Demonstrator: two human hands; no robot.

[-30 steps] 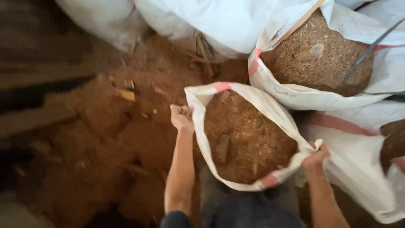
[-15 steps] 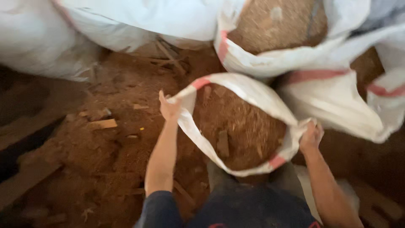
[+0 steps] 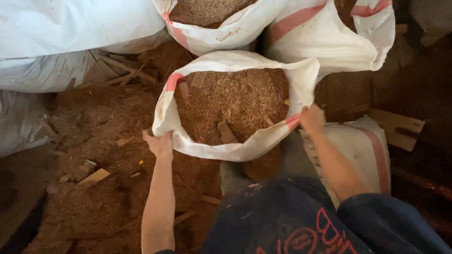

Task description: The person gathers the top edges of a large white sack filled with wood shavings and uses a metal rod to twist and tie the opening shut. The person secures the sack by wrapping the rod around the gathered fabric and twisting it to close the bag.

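- The floor (image 3: 94,207), covered in reddish-brown sawdust and strewn with pale wood offcuts, lies to the left, with a large white woven bag (image 3: 70,42) beyond it.
- The left hand (image 3: 160,143) has its fingers clenched on the near-left rim of the open white woven sack with pink stripes (image 3: 235,153).
- That sack stands on the floor just in front of the person, filled nearly to the brim with sawdust and wood scraps (image 3: 235,101).
- The right hand (image 3: 311,117) grips the right rim at the pink stripe, fingers closed on the fabric.
- To handle it well, I judge both grips should pull evenly, keeping the mouth level to avoid spilling.
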